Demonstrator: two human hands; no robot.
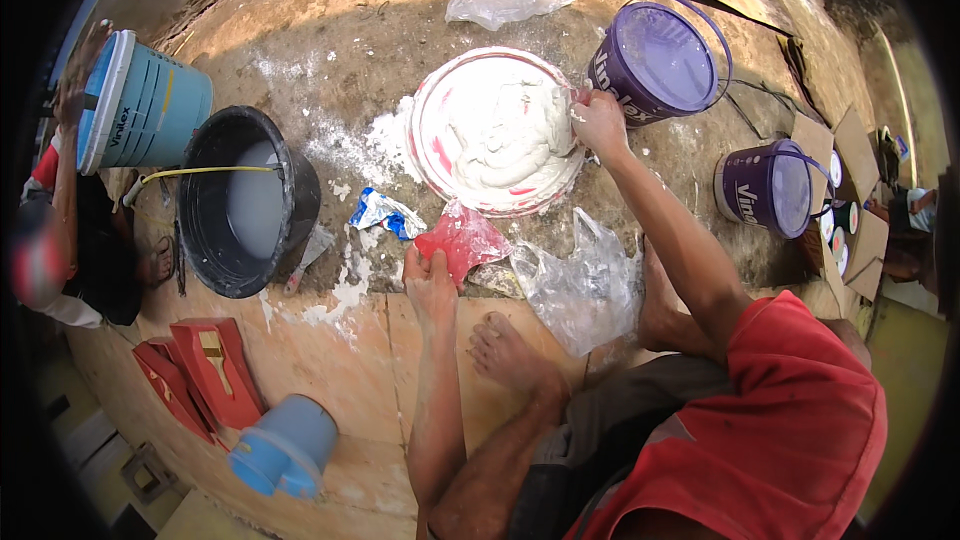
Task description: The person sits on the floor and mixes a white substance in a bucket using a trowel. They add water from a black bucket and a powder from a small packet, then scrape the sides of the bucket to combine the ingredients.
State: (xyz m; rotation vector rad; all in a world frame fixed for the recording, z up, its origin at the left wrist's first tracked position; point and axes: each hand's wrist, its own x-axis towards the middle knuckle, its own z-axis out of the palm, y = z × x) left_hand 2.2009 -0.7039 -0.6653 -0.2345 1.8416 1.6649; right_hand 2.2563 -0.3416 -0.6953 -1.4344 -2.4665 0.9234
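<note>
A round, shallow tray with red showing through holds a spread heap of thick white paste. My left hand is closed on the near edge of a flat red plastic piece dusted with white, beside the tray's near rim. My right hand has its fingers closed at the tray's right rim; the fingertips are partly hidden there. A crumpled clear plastic bag lies near my feet, and a blue-and-white wrapper lies left of the red piece.
A black bucket with whitish liquid and a light-blue bucket stand left. Two purple pails are at right, near an open cardboard box. A paint scraper lies by the black bucket. Another person is at far left.
</note>
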